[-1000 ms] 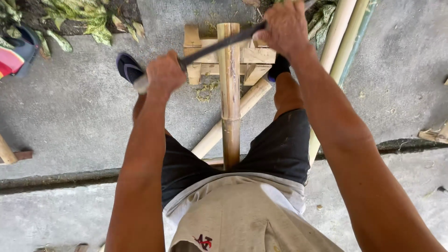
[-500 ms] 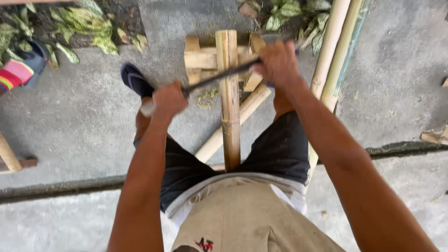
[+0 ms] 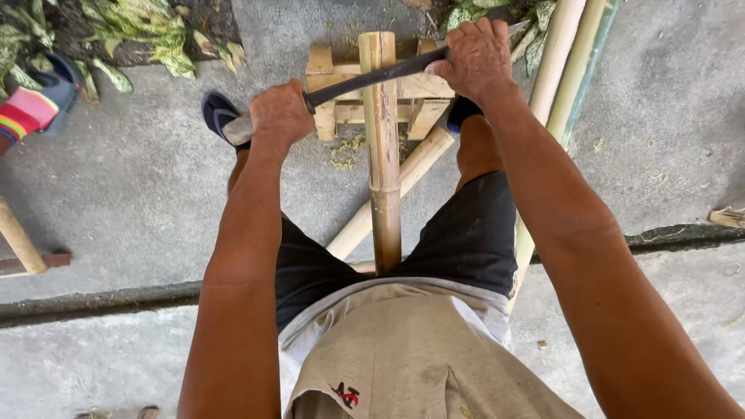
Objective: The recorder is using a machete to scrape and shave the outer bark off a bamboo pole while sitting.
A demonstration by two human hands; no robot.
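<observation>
Basically, both hands grip one long dark blade (image 3: 380, 75) laid crosswise over a bamboo pole (image 3: 382, 140). Left hand (image 3: 279, 116) is wrapped around the pale handle end, fingers curled tight and pressed together on it. Right hand (image 3: 477, 58) clamps the far end of the blade, fingers (image 3: 472, 32) folded over the top edge, knuckles up. A two-handed hold like this spreads the force evenly on both sides of the pole, so the blade sits square across it, like a drawknife.

Pole runs lengthwise between the person's thighs, near end hidden under the shorts (image 3: 466, 233), far end propped on a small wooden stand (image 3: 334, 77) on the concrete floor (image 3: 140, 194). That prop raises the pole and steadies it; the legs seem to pin the near end so it cannot roll or slide. Blade touches the pole near its far end, just over the stand.

Greenish shavings (image 3: 341, 151) lie on the floor just beside the stand, under the blade. A second bamboo length (image 3: 403, 182) lies diagonally below the held pole. More poles (image 3: 570, 62) lean at the right. Dark sandal (image 3: 217, 112) sits by the left hand, foot planted for bracing, probably. Leafy plants (image 3: 147, 31) at top left, striped cloth (image 3: 27, 109) at the far left edge.
</observation>
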